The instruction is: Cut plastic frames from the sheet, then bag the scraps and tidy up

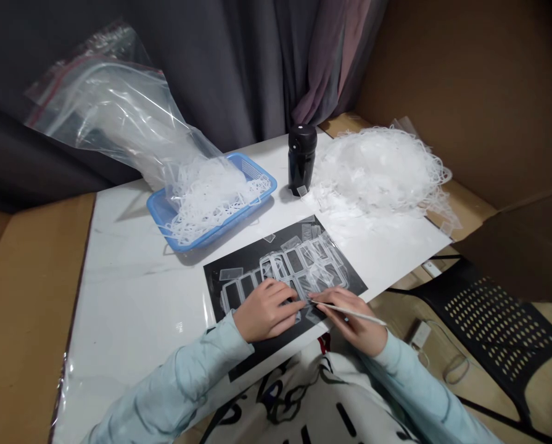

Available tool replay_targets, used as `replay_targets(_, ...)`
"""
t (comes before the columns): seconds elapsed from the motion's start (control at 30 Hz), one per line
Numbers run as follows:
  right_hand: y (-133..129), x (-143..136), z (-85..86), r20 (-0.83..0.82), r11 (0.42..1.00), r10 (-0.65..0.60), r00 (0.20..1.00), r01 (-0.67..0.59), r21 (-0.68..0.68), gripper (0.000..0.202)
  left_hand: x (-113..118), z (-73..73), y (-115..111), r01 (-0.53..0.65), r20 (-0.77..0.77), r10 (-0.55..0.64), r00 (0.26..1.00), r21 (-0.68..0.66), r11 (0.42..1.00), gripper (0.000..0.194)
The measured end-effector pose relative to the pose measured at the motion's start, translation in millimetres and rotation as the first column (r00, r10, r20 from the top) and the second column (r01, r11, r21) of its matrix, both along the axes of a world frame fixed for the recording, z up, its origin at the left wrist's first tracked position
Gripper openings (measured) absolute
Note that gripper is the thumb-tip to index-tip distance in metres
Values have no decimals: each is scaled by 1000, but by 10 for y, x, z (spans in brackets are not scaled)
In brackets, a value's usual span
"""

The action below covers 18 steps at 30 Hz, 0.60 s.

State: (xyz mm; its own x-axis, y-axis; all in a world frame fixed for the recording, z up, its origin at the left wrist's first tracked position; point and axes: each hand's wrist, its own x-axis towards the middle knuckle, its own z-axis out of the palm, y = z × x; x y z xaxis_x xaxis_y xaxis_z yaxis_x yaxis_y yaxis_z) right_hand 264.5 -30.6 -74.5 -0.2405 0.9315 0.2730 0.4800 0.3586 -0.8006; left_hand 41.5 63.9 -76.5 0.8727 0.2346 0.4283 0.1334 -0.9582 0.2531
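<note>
A black mat (pixel 243 364) lies on the table in front of me, with rows of clear plastic frames (pixel 295 260) with rectangular openings on it. My left hand (pixel 270 309) rests over the lower frames, fingers bent and fingertips closed on a frame's edge. My right hand (pixel 356 322) is closed round a slim white stick-like tool (pixel 359 314). Its tip meets the frames just right of my left fingertips; exactly what it touches is too small to tell. Loose clear film pieces (pixel 319 274) overlap the frames on the right side.
Behind the mat stands a blue basket (pixel 211 239) of thin white plastic rings, with a large clear zip bag (pixel 132 117) leaning into it. A black bottle (pixel 302 160) stands beside a big white heap of similar plastic (pixel 382 172). At right is a black chair (pixel 502 327).
</note>
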Motion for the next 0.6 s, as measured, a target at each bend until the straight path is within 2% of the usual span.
replay_targets(0.1,-10,-7,-28,60,999,-6,998,4,32,20,4,-1,-1,-5,8,5,1000,-13,1000,21)
replay_targets(0.2,-43,-54,-72,224,990,-27,974,-5,140,20,11,4,-7,-10,4,10,1000,-37,999,20)
replay_targets(0.3,-81,-113,-142,393,957,-103,914,-16,289,20,21,11,-14,-18,6,18,1000,-60,998,20)
replay_targets(0.37,-83,-100,-188,422,934,-177,889,17,356,24,27,10,-16,-25,9,26,1000,-64,998,20)
replay_targets(0.47,-31,61,-203,329,862,-397,857,226,453,35,30,-2,-15,-35,21,36,999,-71,997,20)
replay_targets(0.53,18,219,-156,237,808,-518,822,379,451,38,28,-12,-15,-39,37,42,998,-73,997,19)
replay_targets(0.57,37,287,-118,195,804,-536,821,426,416,36,27,-16,-16,-40,40,43,998,-71,997,20)
replay_targets(0.6,49,337,-77,156,823,-521,839,445,353,34,26,-18,-16,-41,41,44,998,-68,997,20)
